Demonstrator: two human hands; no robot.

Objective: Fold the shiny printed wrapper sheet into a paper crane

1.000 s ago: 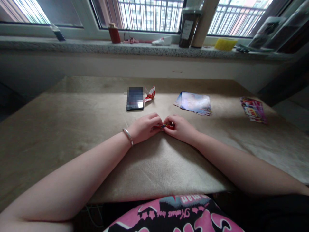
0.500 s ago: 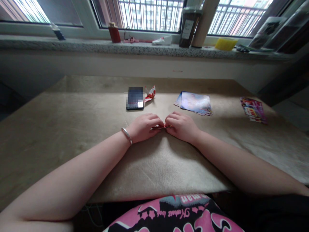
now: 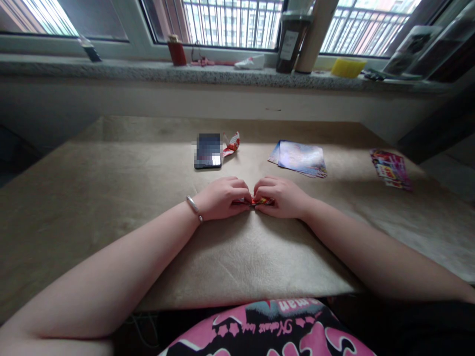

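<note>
Low over the table's middle, my left hand (image 3: 227, 197) and my right hand (image 3: 281, 197) meet fingertip to fingertip. Between them both pinch a small, flat red-and-orange printed piece (image 3: 264, 201). It looks like folded paper or a wrapper; fingers cover much of it, so I cannot tell which. A silver bangle (image 3: 193, 203) circles my left wrist. Just beyond my left hand lie a dark phone (image 3: 208, 151), its screen partly blurred, and a crumpled red-and-white wrapper (image 3: 232, 144). Beyond my right hand is a stack of glossy, pale blue printed sheets (image 3: 302, 157).
Fanned colourful printed cards or packets (image 3: 391, 169) lie at the right of the beige-covered table (image 3: 92, 178). Along the stone windowsill (image 3: 141, 71) stand a red lighter-like object (image 3: 176, 50), a dark lidded jar (image 3: 289, 44) and a yellow block (image 3: 348, 67).
Both hands have come slightly nearer to me and lower. More of the red printed piece shows between the fingers, mainly by my right hand. The things on the table have stayed put.
</note>
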